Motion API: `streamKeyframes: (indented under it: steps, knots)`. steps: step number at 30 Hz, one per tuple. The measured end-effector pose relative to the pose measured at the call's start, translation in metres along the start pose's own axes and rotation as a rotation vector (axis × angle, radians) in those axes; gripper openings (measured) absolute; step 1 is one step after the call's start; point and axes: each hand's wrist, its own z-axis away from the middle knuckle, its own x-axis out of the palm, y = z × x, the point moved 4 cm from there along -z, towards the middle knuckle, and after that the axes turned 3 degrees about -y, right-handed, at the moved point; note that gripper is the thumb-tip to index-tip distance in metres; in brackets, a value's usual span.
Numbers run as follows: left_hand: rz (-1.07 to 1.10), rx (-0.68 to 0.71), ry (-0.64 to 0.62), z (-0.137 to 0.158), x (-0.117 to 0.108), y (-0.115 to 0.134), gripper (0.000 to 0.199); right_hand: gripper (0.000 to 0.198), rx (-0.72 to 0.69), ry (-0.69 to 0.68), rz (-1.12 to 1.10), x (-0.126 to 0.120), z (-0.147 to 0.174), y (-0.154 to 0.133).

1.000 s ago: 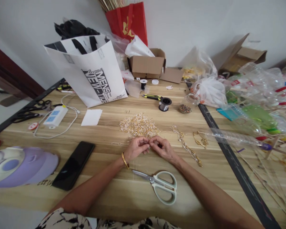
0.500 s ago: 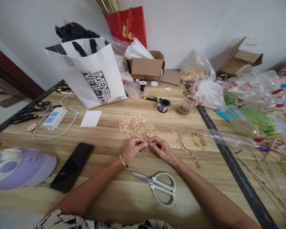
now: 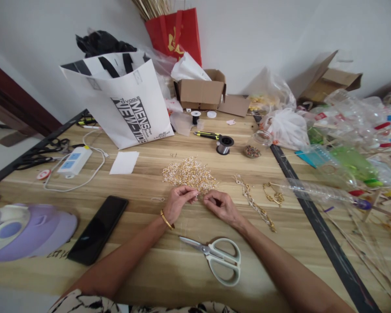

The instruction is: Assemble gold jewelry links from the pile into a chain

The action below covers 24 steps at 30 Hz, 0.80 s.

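Note:
A loose heap of small gold and pale beads [image 3: 189,173] lies on the wooden table. At its near edge my left hand [image 3: 180,202] pinches thumb and forefinger together on something too tiny to make out. Close by on the right, my right hand [image 3: 222,206] is also closed, its fingertips pressed together low by the table; whatever they hold is hidden. A small gap separates the two hands. Right of them rests a gold and silver beaded chain [image 3: 254,204], with a gold bracelet-like loop [image 3: 273,194] beyond it. Scissors with pale handles [image 3: 215,258] lie between my forearms.
A black phone [image 3: 98,229] and a lilac cap-like object [image 3: 35,228] lie on the left. A wire spool [image 3: 225,145], yellow-black pliers [image 3: 207,135] and a jar of beads [image 3: 252,151] stand behind the heap. Plastic bottles [image 3: 352,161] crowd the right side.
My hands have parted slightly from being fingertip to fingertip. The left has shifted a little to the left, and the right fingers have curled lower.

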Motion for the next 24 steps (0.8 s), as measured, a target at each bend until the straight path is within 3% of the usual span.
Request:
streamKeyframes:
  steps: [13,24]
  knots:
    - [0.128,-0.009,0.032,-0.0034,-0.0042,-0.0053,0.02,0.036,-0.027,-0.061,0.031,-0.0013,0.0016,-0.0043]
    - [0.349,-0.01,0.035,-0.0051,-0.0045,-0.0016,0.02,0.029,-0.036,-0.096,0.05,-0.0002,0.0032,0.0004]
